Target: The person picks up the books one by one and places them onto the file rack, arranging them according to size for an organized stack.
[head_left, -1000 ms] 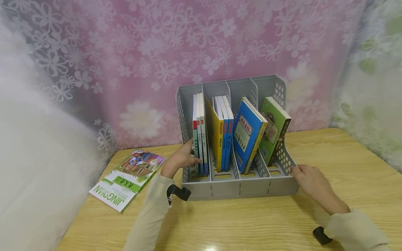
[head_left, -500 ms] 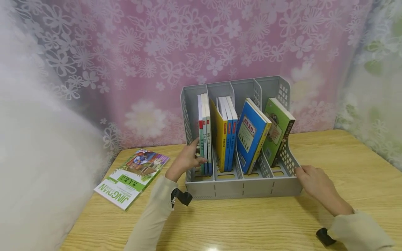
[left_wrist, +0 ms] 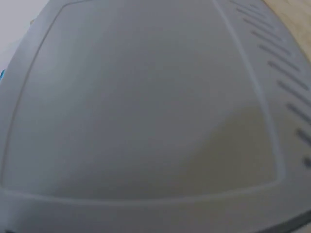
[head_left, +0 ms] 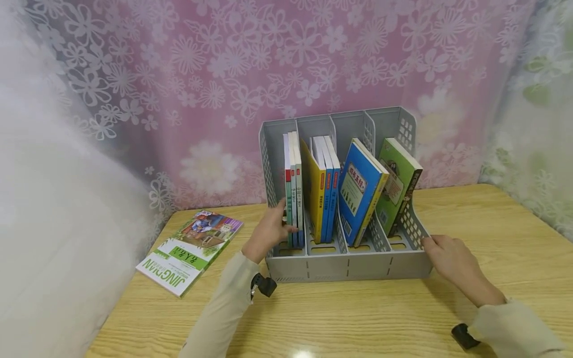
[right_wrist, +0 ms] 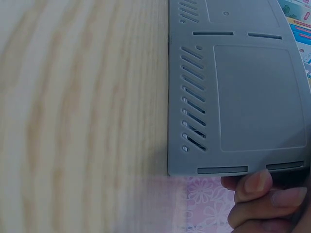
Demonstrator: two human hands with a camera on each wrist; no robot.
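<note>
A grey four-section book organizer [head_left: 371, 268] stands on the wooden table in the head view, with upright books in each section. My left hand [head_left: 268, 229] reaches into the leftmost section and holds the thin books [head_left: 293, 209] there, thumb across the spines, other fingers partly hidden at their left. In the left wrist view, the organizer's grey front panel [left_wrist: 146, 97] nearly fills the picture and hides that hand. My right hand [head_left: 454, 259] grips the organizer's right front corner; its curled fingers [right_wrist: 260, 206] show at the panel's end in the right wrist view.
A green-and-white book [head_left: 188, 253] lies flat on the table [head_left: 358, 318] at the left. Yellow and blue books [head_left: 329, 199], a leaning blue book [head_left: 358, 191] and a leaning green book [head_left: 396, 184] fill the other sections. A pink floral curtain [head_left: 250, 74] hangs behind.
The whole head view has shifted, so the organizer, books and hands appear slightly further right. Both hands keep the same places on the books and the organizer.
</note>
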